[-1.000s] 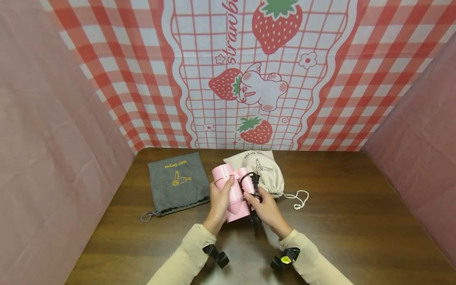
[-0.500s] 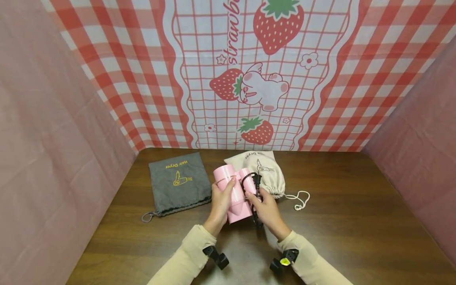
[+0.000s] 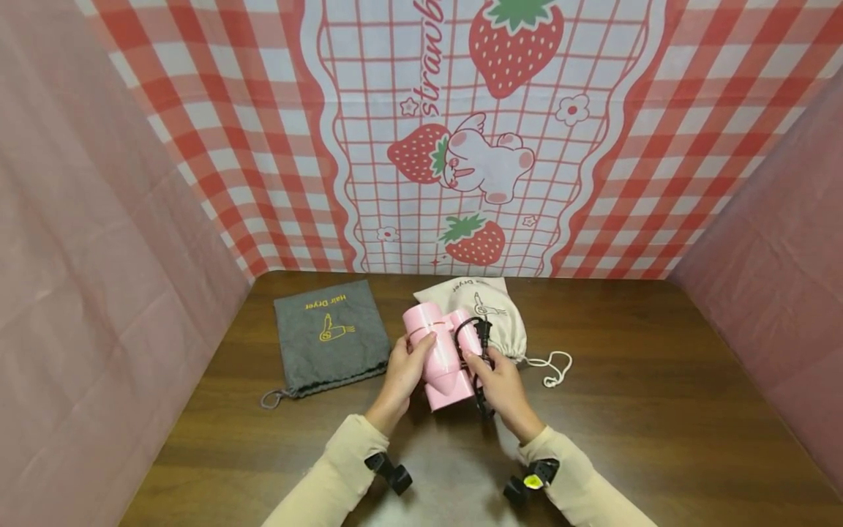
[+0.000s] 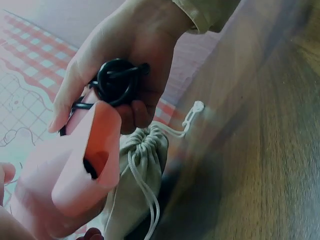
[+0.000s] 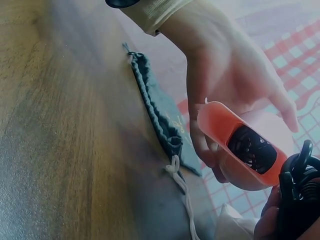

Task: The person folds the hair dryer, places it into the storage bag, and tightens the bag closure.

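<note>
A pink hair dryer (image 3: 440, 357) with its handle folded alongside the barrel is held up over the table in both hands. My left hand (image 3: 402, 372) grips the barrel from the left, thumb on top. From the right, my right hand (image 3: 499, 382) grips the handle (image 3: 468, 337) together with the black power cord (image 4: 117, 82), which is bundled against it. The plug (image 3: 484, 331) points up beside the handle. In the right wrist view, the flattened nozzle (image 5: 215, 115) faces the camera, with a dark grille inside. The fingers under the dryer are partly hidden.
On the brown wooden table (image 3: 658, 395), a grey drawstring bag (image 3: 332, 340) lies to the left. Behind the dryer lies a cream drawstring bag (image 3: 508, 326), its white cord (image 3: 556, 368) trailing right. A strawberry-print cloth (image 3: 487, 161) hangs at the back, with pink cloth at both sides.
Both hands have shifted slightly to the right with the hair dryer. They keep their grip on the barrel and on the handle with its cord. The two bags have stayed put.
</note>
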Available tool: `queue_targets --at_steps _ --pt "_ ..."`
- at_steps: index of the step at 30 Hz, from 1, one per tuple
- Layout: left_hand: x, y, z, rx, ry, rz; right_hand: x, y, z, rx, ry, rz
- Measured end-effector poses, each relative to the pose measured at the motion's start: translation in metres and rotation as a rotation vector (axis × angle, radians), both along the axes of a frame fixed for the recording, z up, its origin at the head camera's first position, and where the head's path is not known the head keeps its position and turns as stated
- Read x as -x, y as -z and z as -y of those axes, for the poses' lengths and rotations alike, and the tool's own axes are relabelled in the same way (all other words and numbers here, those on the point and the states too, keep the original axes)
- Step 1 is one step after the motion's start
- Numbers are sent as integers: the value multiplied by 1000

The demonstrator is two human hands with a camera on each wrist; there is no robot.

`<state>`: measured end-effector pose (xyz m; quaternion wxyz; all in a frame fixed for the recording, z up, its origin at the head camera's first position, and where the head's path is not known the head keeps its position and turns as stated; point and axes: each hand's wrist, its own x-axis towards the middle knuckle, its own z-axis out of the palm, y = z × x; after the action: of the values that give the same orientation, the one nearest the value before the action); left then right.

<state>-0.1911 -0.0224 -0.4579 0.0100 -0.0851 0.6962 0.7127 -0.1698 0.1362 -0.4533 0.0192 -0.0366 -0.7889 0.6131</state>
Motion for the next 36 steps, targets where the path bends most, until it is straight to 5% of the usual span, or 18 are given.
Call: queue_targets --at_steps 9,19,36 --pt "3 1 9 21 64 22 2 -1 -5 30 16 2" --pt "5 7 21 73 61 -5 -2 -8 -8 21 9 28" --pt "11 10 63 359 118 -44 -1 -2 -13 -2 23 24"
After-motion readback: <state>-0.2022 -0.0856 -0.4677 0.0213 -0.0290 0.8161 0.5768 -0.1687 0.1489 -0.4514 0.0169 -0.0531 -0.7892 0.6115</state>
